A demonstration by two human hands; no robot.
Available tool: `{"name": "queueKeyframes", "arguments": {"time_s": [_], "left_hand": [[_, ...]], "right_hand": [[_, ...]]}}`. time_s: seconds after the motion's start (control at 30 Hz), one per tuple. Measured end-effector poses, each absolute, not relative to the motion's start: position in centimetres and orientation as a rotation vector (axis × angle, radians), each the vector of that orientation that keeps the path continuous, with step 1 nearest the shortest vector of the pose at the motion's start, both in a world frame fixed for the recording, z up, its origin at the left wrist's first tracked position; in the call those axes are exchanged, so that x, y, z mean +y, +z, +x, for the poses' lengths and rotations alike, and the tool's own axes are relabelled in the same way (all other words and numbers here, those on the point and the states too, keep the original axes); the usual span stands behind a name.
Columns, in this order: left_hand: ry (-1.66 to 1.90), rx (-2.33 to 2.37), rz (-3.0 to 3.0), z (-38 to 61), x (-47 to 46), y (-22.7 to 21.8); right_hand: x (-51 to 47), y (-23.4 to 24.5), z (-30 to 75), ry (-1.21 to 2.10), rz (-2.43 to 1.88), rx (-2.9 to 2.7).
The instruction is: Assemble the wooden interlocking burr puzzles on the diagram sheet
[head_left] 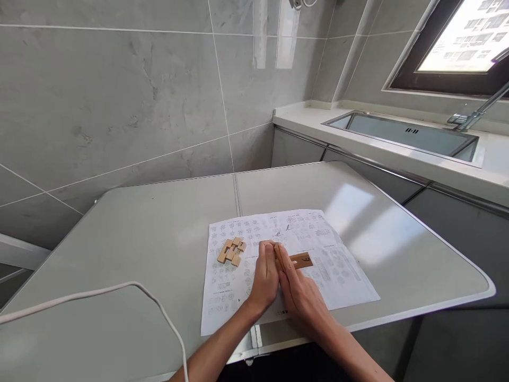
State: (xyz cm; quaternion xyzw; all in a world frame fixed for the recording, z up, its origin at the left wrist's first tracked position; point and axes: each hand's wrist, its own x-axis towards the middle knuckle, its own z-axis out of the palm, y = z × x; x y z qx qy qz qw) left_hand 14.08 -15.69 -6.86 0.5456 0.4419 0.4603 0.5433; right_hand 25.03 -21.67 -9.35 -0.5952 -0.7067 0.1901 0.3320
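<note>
Both of my hands meet over a printed paper sheet (pixel 350 286), pressed around brown notched wooden puzzle pieces (pixel 278 253) that are mostly hidden by the fingers. My left hand (pixel 265 276) is closed against the near left side of them. From the right, my right hand (pixel 300 292) is closed on the same pieces with its fingers together. A flat wooden bar (pixel 303 260) with a dark mark sticks out beyond the right hand; I cannot tell whether it is joined to the held pieces. Left of the hands, a cluster of lighter notched wooden pieces (pixel 231 251) lies on the sheet.
The sheet lies on a grey folding table (pixel 159 233) with a seam across it. A white cable (pixel 135 284) curves over the front left. Behind stands a grey tiled wall (pixel 119 95); at the right is a counter with a sink (pixel 397 132) and faucet (pixel 473 116).
</note>
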Motion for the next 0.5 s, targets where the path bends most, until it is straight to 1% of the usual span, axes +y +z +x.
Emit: {"name": "queueKeyframes", "arguments": {"time_s": [0.13,0.27,0.4,0.47,0.5], "left_hand": [[1.078,1.049,1.206,13.7,-15.4,-6.7],[0.986,1.014,0.973,12.9,-14.7,-6.4],[0.899,0.949,0.847,12.3,-14.0,-6.4],[0.853,0.938,0.855,12.0,-13.7,-6.3],[0.824,0.93,0.864,11.9,-13.7,-6.2]], "right_hand": [[-21.6,-8.2,24.6,0.473,-1.559,-1.804],[-22.5,-6.8,25.1,0.493,-1.451,-1.773],[-22.9,-6.5,25.6,0.379,-1.386,-1.353],[-22.2,-6.6,25.7,0.478,-1.438,-1.152],[-21.7,-6.6,25.7,0.589,-1.473,-1.11]]}}
